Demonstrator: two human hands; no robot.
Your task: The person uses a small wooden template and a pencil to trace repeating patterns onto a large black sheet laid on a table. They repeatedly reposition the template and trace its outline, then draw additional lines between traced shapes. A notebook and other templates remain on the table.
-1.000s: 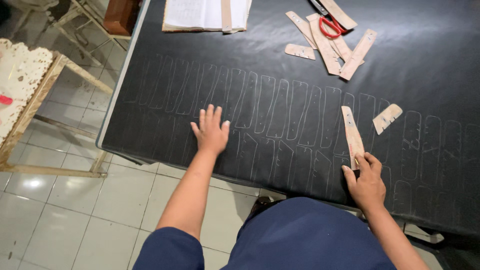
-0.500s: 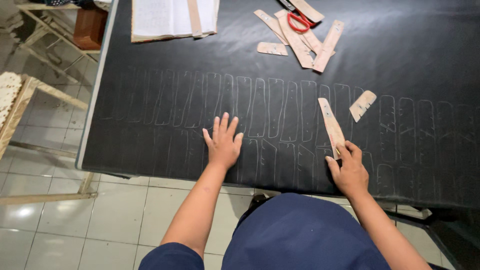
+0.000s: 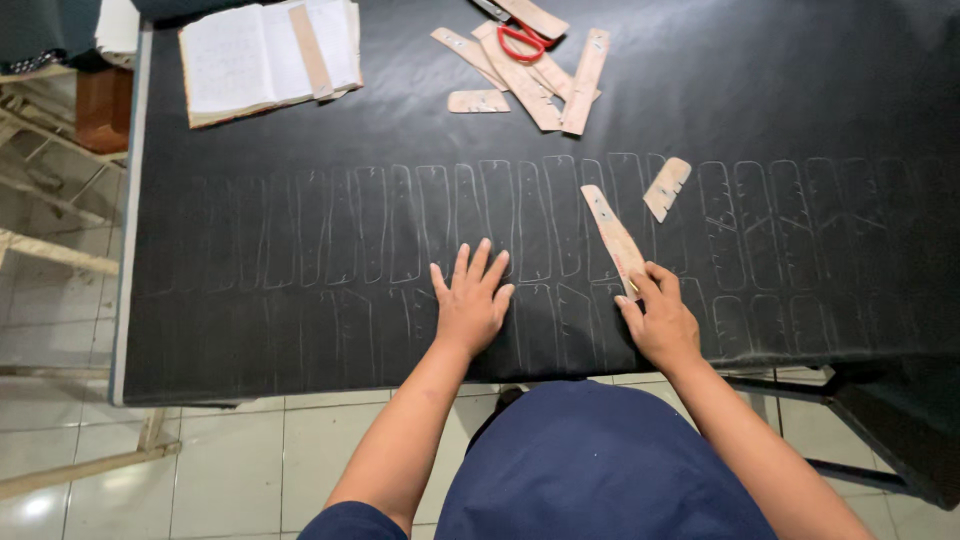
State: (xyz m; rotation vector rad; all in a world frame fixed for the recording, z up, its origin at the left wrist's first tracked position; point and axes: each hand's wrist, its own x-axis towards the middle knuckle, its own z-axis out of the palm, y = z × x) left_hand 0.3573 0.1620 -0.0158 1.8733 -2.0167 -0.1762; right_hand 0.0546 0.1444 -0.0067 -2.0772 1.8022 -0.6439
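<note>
The left hand [image 3: 470, 303] lies flat and open, fingers spread, palm down on the black sheet [image 3: 800, 110] that covers the counter [image 3: 128, 300], holding nothing. The right hand [image 3: 660, 322] is closed to a narrow pinch at the near end of a long cardboard template [image 3: 612, 240], which lies flat on the sheet and angles away from the person toward the upper left. Whether a marking tool sits between the fingers cannot be told. The template appears thin, light and fairly stiff; it will likely slide freely on the smooth sheet and bend if lifted by one tip, so a hold at mid-length with pressure from above suits it best. The black sheet looks soft and pliable, draping over the near edge of the counter, and is covered with rows of pale traced outlines [image 3: 480, 220] of narrow strip shapes. A short template piece [image 3: 666, 187] lies just beside the far end of the long one, apart from it. Well apart, at the far side, lie a pile of further templates [image 3: 545, 75] with red-handled scissors [image 3: 515, 38] on top, and an open notebook [image 3: 262, 58] bearing a cardboard strip. The floor is pale tile [image 3: 60, 470]; wooden framing [image 3: 50, 250] stands to the left of the counter.
</note>
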